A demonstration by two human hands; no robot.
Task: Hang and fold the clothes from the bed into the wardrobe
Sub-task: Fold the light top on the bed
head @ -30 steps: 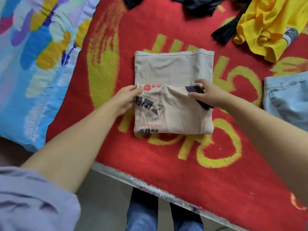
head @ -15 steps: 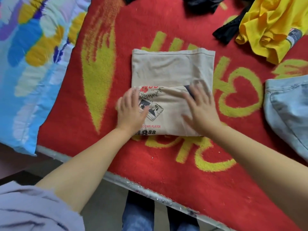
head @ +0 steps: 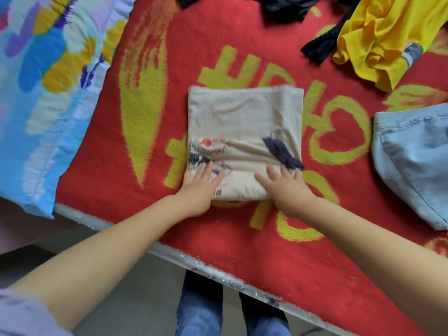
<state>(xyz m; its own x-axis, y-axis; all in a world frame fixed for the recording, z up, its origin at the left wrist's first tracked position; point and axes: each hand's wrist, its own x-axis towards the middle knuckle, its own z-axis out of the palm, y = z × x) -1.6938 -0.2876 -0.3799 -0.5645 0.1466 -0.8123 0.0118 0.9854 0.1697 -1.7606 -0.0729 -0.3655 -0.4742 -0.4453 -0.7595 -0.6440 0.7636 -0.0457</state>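
Item: beige printed T-shirt point(head: 244, 122), folded, centre of red blanket point(head: 218, 243). Left hand point(head: 201, 187) at 7 o'clock, right hand point(head: 286, 187) at 5 o'clock, both flat, fingers spread, likely pressing the fold smooth.

The yellow garment point(head: 388, 37) and denim piece point(head: 417, 161) run off the frame's edge

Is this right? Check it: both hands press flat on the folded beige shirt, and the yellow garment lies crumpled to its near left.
One thing is wrong. The head view shows the yellow garment crumpled at the far right of the beige shirt, not near left. The rest holds: the left hand and right hand press flat on the shirt.
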